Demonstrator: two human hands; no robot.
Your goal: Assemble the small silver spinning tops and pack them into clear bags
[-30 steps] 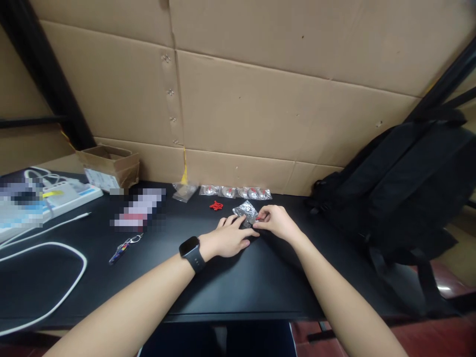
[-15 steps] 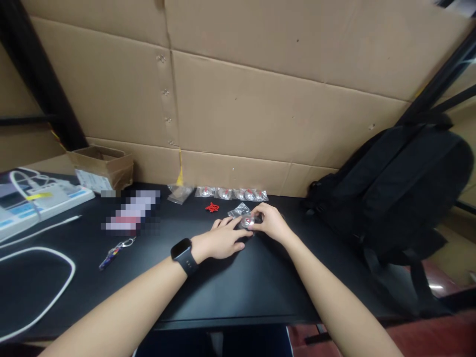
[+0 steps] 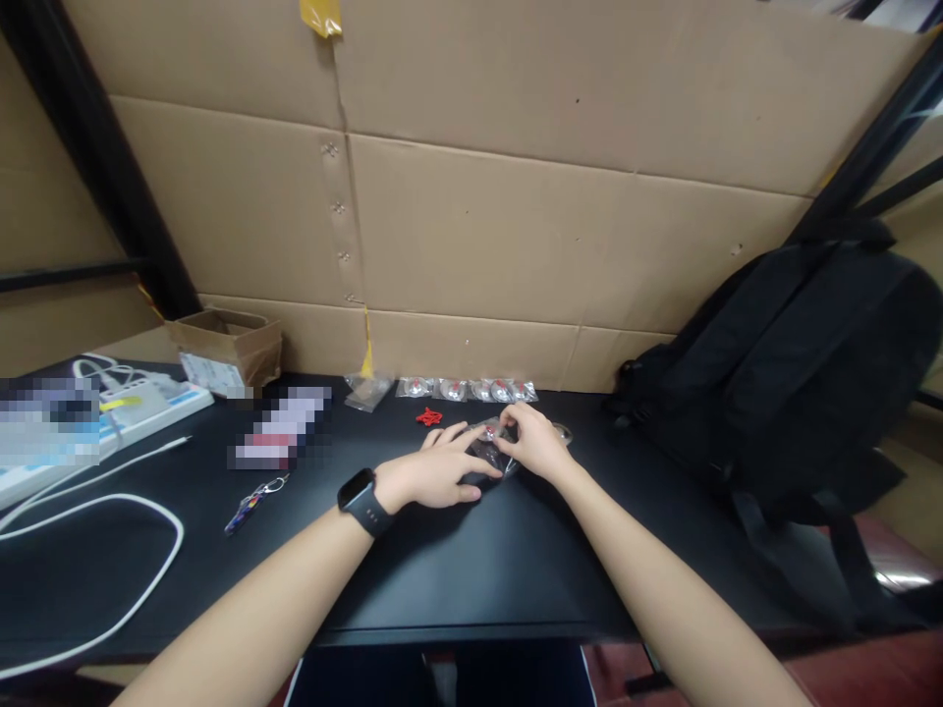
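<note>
Working with both hands at the middle of a black desk, directly over a small clear plastic bag and a shiny disc with a red mark. Rests the left hand palm down, fingers spread, touching the left side of the bag. Holds thumb and forefinger of the right hand close together at the right edge of the disc; cannot tell whether pinching disc, plastic or both. Cannot tell whether to class the disc as inside or on top of the bag. Shows a round metallic piece, partly hidden, just beyond the right hand. Places a red cord bundle near the left fingertips, and a row of clear packets with silvery discs at the foot of the cardboard wall. Includes a key ring and cardboard box to the left, a black backpack to the right.
</note>
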